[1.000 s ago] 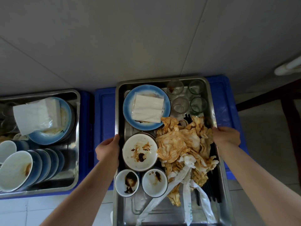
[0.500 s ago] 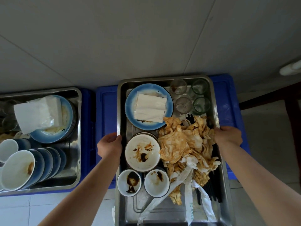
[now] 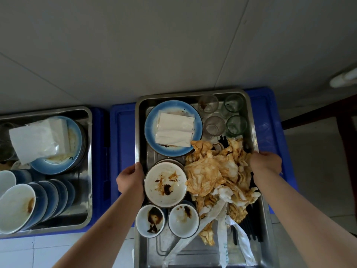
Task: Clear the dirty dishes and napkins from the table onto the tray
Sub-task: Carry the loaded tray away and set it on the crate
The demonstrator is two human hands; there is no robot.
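Observation:
A steel tray (image 3: 139, 132) lies over a blue crate (image 3: 123, 136). My left hand (image 3: 130, 177) grips its left rim and my right hand (image 3: 265, 163) grips its right rim. On the tray are a blue plate (image 3: 152, 128) with folded napkins (image 3: 174, 130), a stained white bowl (image 3: 165, 185), two small sauce bowls (image 3: 150, 221), several glasses (image 3: 222, 115), a heap of stained napkins (image 3: 214, 171) and black chopsticks (image 3: 251, 231).
A second steel tray (image 3: 89, 151) on another blue crate stands to the left, filled with stacked blue bowls (image 3: 48, 200), a blue plate (image 3: 77, 144) and a tissue pack (image 3: 38, 140). A grey wall is behind. A dark wooden chair part (image 3: 343, 117) is at the right.
The tray with both hands on its rims has shifted slightly to the right and a little further from me in the view. Both grips are unchanged.

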